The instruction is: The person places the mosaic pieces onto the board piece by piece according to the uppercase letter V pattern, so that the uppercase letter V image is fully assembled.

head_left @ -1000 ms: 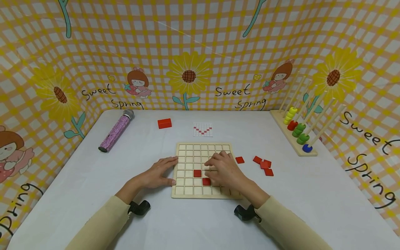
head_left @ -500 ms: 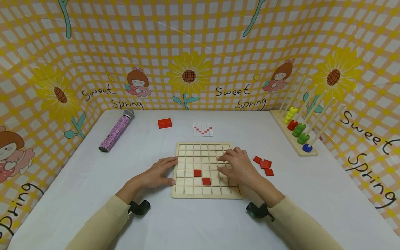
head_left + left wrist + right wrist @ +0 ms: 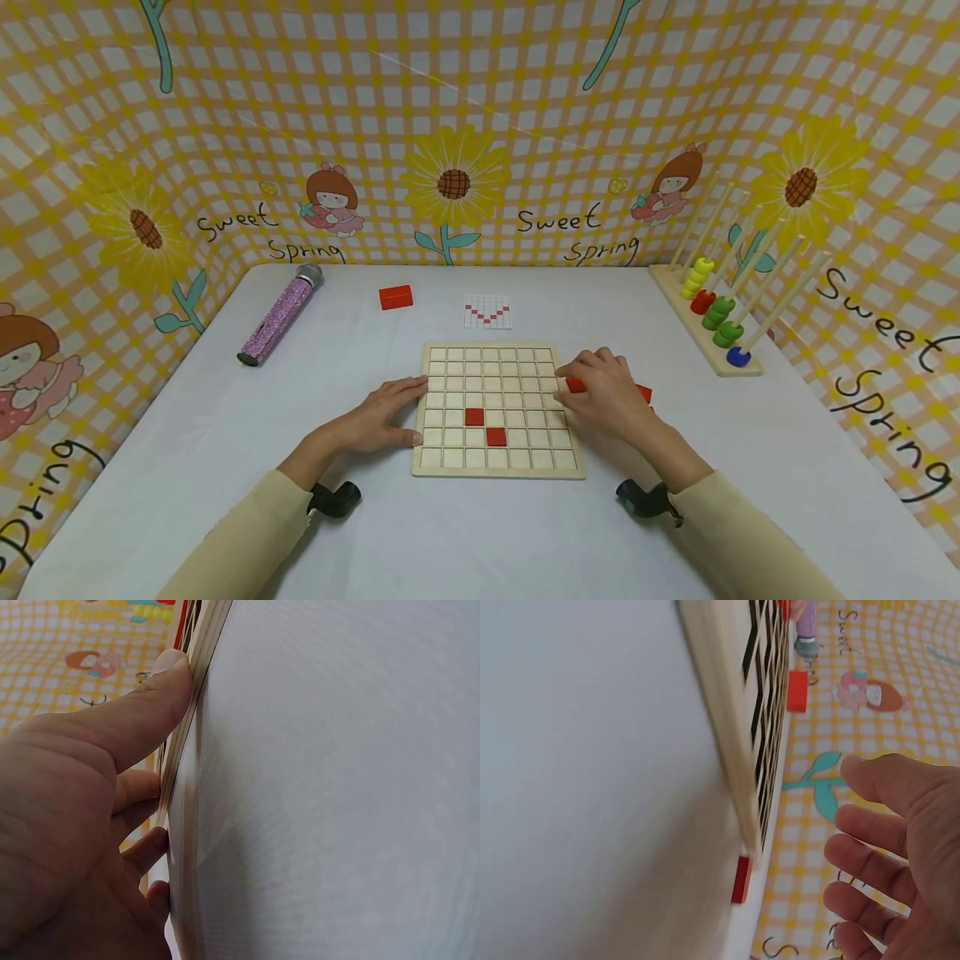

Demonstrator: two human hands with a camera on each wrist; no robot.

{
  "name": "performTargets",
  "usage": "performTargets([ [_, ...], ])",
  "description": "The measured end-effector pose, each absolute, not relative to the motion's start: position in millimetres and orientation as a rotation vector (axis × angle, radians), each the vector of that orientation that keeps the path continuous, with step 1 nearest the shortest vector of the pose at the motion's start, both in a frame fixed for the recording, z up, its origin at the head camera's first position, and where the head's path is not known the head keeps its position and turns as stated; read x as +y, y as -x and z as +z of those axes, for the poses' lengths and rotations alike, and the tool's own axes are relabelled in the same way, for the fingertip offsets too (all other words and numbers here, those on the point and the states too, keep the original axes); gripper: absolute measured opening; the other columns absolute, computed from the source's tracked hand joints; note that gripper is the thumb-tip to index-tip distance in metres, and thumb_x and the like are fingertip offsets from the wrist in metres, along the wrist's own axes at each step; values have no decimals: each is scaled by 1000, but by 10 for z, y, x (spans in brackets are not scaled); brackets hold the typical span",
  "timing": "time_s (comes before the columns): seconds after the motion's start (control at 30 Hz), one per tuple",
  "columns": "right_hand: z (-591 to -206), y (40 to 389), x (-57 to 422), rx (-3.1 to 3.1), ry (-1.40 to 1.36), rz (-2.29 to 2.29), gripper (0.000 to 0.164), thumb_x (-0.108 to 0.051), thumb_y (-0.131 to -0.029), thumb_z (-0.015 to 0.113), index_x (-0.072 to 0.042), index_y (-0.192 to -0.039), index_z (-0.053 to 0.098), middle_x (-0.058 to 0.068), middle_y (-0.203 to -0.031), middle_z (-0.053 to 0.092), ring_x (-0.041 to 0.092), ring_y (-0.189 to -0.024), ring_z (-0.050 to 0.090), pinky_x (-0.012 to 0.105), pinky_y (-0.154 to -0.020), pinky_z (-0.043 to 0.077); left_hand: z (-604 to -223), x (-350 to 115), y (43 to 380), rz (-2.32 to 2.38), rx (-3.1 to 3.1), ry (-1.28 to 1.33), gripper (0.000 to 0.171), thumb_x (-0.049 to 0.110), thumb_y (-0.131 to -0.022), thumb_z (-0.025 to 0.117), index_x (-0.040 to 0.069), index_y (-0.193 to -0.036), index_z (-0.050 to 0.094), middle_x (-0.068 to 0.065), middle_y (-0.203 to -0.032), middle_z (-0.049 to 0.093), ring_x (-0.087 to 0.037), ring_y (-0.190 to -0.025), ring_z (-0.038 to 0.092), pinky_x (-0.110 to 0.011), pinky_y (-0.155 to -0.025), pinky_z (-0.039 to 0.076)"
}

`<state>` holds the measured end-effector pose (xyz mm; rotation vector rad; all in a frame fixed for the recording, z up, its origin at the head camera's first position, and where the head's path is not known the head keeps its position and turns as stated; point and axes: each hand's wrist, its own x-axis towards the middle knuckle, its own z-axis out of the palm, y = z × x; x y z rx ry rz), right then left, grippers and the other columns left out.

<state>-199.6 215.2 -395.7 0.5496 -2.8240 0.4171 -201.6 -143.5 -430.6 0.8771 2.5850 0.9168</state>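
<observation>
A square wooden grid board (image 3: 450,362) lies flat on the table, with two red square tiles, one (image 3: 474,417) diagonally above the other (image 3: 496,437), in its cells. My left hand (image 3: 375,414) touches the board's left edge with thumb and fingertips; the left wrist view shows the thumb (image 3: 150,712) against the wooden rim. Just past the right edge, my right hand (image 3: 606,396) hovers over a loose red tile (image 3: 576,385). In the right wrist view its relaxed fingers hold nothing, and that tile (image 3: 741,880) sits by the board's corner. More red tiles (image 3: 644,393) are partly hidden behind the hand.
Behind the board lies a small pattern card (image 3: 487,312) with red squares in a V. A red block (image 3: 396,297) is left of it. A glittery purple microphone (image 3: 279,318) lies at the far left; a wooden bead rack with pegs (image 3: 712,333) stands at the right.
My right hand has moved right, from over the board to the loose tile beyond its right edge. My left hand and the two tiles on the board have stayed put.
</observation>
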Motion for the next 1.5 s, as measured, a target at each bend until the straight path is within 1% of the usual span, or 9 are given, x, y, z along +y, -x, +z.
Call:
performTargets([
  [0.3,-3995,2055,2311,-2839,-497,384,28,-26,-79,75,-8,-101,71,7,-95,64,28,-93,48,40,-76,34,-4297,-1436,2014,915,2594,-896,78,28,-85,69,3,-147,29,-11,-157,23,-36,-143,19,-59,-114,16],
  [0.53,-4022,2097,2402,-2862,-487,389,30,-27,-80,74,-9,-104,71,8,-98,65,28,-96,49,40,-78,34,-4292,-1435,2017,914,2596,-893,78,28,-85,69,4,-147,29,-10,-157,24,-36,-143,19,-59,-114,17],
  [0.77,-4059,2145,2452,-2874,-488,394,29,-23,-79,74,-8,-104,70,9,-99,65,29,-95,49,41,-77,35,-4303,-1438,2027,907,2598,-890,78,30,-85,69,4,-148,29,-10,-157,23,-36,-144,18,-59,-114,16],
  [1.03,-4104,2205,2501,-2918,-499,337,30,-23,-78,74,-8,-104,70,10,-102,65,31,-97,49,42,-76,36,-4304,-1441,2017,918,2588,-891,78,30,-85,69,5,-148,29,-10,-157,24,-36,-143,19,-59,-114,17],
  [1.37,-4095,2261,2527,-2967,-525,309,31,-24,-78,73,-8,-104,70,10,-102,65,30,-95,49,40,-73,35,-4317,-1448,2021,926,2587,-892,79,31,-85,69,5,-148,29,-10,-157,24,-36,-143,18,-59,-114,16],
  [1.47,-4096,2276,2540,-2976,-546,314,30,-23,-78,73,-8,-104,70,10,-100,65,30,-94,50,40,-73,35,-4324,-1455,2019,937,2592,-915,79,32,-85,69,5,-147,29,-12,-156,24,-37,-143,19,-60,-113,17],
  [1.5,-4096,2280,2544,-2978,-553,312,30,-23,-78,73,-8,-104,70,9,-100,65,30,-94,50,40,-73,35,-4329,-1457,2018,927,2605,-932,79,33,-85,69,4,-147,30,-13,-155,25,-37,-142,21,-60,-112,18],
])
